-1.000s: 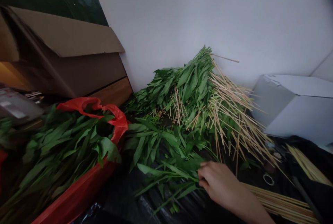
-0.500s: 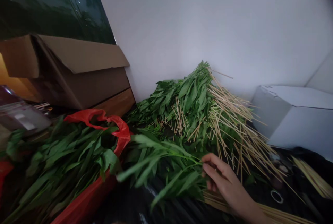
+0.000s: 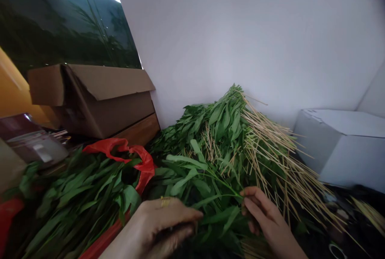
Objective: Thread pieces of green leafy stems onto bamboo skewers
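Observation:
My right hand (image 3: 263, 213) pinches the lower end of a green leafy stem (image 3: 221, 179), its long leaves fanning up and left. My left hand (image 3: 164, 225), with a yellow ring on one finger, is at the lower middle beside the leaves. Its fingers are curled with the tips close together; whether anything is between them I cannot make out. Behind the hands lies a heap of leafy bundles (image 3: 224, 112) against the wall, with many thin tan sticks (image 3: 270, 138) jutting out to the right.
At the left, a red plastic bag (image 3: 147, 166) holds more long leaves (image 3: 69, 191). Behind it is an open cardboard box (image 3: 111, 110). A white box (image 3: 345, 142) stands on the right, near a white ring (image 3: 336, 251) and more pale sticks (image 3: 369, 213).
My left hand has come into view from below, near the leaves. My right hand still holds the stem and sits slightly lower and farther right. The view has tilted up a little.

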`<state>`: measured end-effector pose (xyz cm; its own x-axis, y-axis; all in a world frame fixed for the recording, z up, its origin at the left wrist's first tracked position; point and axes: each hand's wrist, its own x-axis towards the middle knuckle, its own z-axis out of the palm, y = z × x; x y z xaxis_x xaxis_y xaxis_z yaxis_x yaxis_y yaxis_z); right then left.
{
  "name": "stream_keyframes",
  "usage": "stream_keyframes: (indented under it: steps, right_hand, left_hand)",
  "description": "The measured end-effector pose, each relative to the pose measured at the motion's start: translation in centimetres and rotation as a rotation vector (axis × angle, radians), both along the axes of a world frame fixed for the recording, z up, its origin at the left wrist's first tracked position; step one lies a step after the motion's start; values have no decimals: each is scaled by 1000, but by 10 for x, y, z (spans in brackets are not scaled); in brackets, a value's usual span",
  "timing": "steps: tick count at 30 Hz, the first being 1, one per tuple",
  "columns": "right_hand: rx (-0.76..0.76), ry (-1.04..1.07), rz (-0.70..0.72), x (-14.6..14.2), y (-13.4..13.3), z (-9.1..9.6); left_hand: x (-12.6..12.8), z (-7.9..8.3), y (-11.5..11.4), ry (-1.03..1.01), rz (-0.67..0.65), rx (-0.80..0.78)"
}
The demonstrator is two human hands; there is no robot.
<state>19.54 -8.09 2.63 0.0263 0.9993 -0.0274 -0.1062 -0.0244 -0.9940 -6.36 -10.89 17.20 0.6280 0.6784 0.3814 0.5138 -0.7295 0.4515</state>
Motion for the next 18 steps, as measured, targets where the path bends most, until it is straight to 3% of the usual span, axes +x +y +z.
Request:
stream_keyframes:
  steps: [4, 7, 11, 18]
  right_hand:
    - [41, -43, -6, -1, -2, 1]
    - [78, -87, -6, -1, -4, -1]
    - [110, -145, -16, -2, -6, -6]
    - [214, -261, -63, -8, -9, -4]
  left_hand:
    - [13, -16, 29, -40, 163, 321]
    - [19, -33, 52, 52, 245, 470]
    - [27, -46, 69, 191, 257, 499]
    - [30, -54, 74, 284, 224, 479]
